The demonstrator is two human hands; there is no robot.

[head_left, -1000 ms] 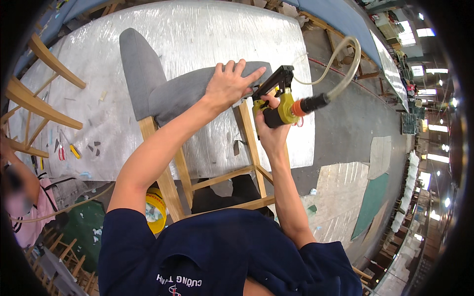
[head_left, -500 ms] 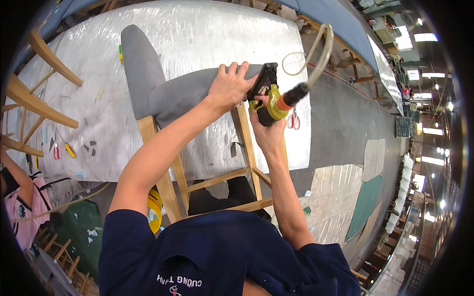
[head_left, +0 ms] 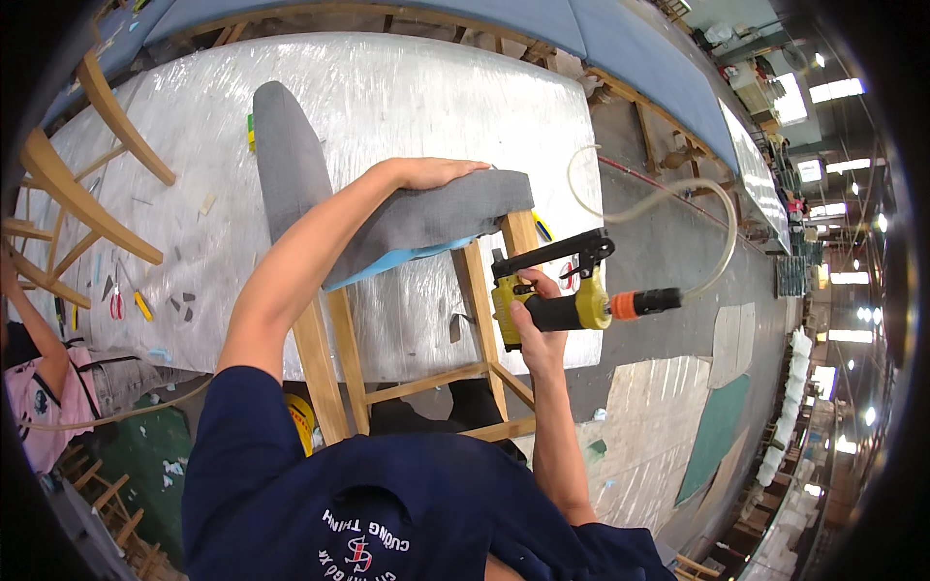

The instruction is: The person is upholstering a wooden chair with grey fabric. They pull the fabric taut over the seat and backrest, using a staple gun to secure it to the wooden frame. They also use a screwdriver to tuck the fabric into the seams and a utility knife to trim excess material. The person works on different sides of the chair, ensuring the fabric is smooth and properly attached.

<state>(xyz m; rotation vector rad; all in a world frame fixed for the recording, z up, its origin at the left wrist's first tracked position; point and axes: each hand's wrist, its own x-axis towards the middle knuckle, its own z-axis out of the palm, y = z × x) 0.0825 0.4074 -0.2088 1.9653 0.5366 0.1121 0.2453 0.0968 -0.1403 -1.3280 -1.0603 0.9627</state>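
A chair with a grey upholstered seat [head_left: 446, 215] and grey backrest [head_left: 283, 145] rests tilted against the table, its wooden legs [head_left: 320, 368] pointing towards me. Along the seat's lower edge a strip of light blue material [head_left: 402, 258] shows. My left hand [head_left: 438, 172] lies stretched over the far side of the seat, fingers extended, tips partly out of sight. In my right hand [head_left: 544, 344] is a yellow and black staple gun [head_left: 593, 308], gripped by its handle just right of the chair legs and apart from the seat.
Plastic film covers the table [head_left: 407, 87]. Scissors [head_left: 116, 304] and a yellow cutter [head_left: 142, 305] lie at left, below wooden chair frames [head_left: 87, 208]. An air hose [head_left: 727, 218] loops off the gun. Beside my left arm stands a yellow bucket [head_left: 299, 423]. A co-worker [head_left: 48, 402] is at far left.
The staple gun has come off the seat, moving nearer and turning to point left. My left hand has shifted to the seat's far side, and the seat has tipped, exposing the blue strip.
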